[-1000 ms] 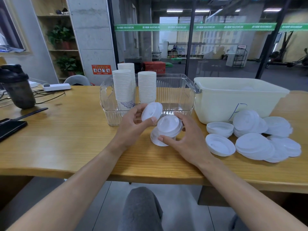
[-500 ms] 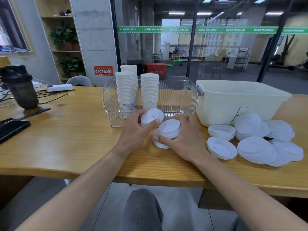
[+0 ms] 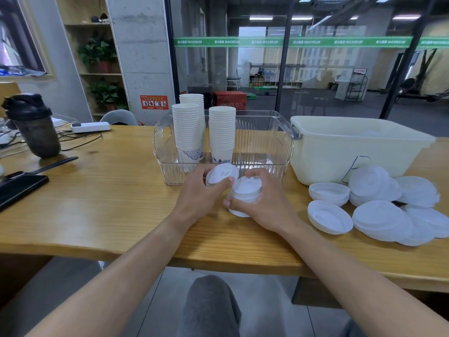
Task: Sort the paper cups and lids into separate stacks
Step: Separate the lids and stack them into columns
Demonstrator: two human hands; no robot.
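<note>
Left hand (image 3: 198,193) pinches single lid (image 3: 222,176), tilted. Right hand (image 3: 264,203) grips small lid stack (image 3: 246,190) on wooden tabletop (image 3: 97,203). Hands close together. Behind: clear bin (image 3: 262,142) holding three paper cup stacks (image 3: 188,127). Right: cream tub (image 3: 352,147), contents unclear; loose lids (image 3: 379,215) before it. Left: dark shaker bottle (image 3: 34,125).

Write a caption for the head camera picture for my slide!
Left hand holds one white lid while right hand grips a small lid stack before the clear bin of paper cups.
</note>
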